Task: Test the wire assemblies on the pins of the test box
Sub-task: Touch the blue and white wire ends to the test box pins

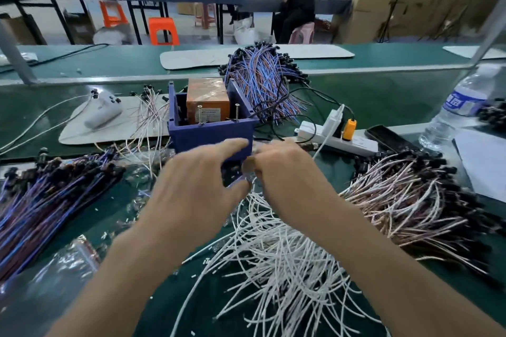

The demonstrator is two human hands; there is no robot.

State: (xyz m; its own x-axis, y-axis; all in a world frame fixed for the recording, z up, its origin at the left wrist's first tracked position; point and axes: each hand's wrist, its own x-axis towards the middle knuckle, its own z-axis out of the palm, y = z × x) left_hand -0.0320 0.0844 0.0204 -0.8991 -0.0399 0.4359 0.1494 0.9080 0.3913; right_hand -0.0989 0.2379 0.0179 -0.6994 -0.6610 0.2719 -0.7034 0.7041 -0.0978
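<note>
White wire assemblies (273, 254) — likely light, limp; pinch tips. Left hand (197, 186) splayed, right hand (284, 172) curled, grasp unclear — test box's (210, 134) 6 o'clock.

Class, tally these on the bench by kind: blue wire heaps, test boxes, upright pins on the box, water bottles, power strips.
blue wire heaps: 2
test box: 1
pins: 2
water bottle: 1
power strip: 1
Total: 7

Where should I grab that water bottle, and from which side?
Probably grab the water bottle round its middle, where the blue label is, coming from the near left. It stands upright, its body is round there, and a flat phone lies low on that side.
</note>
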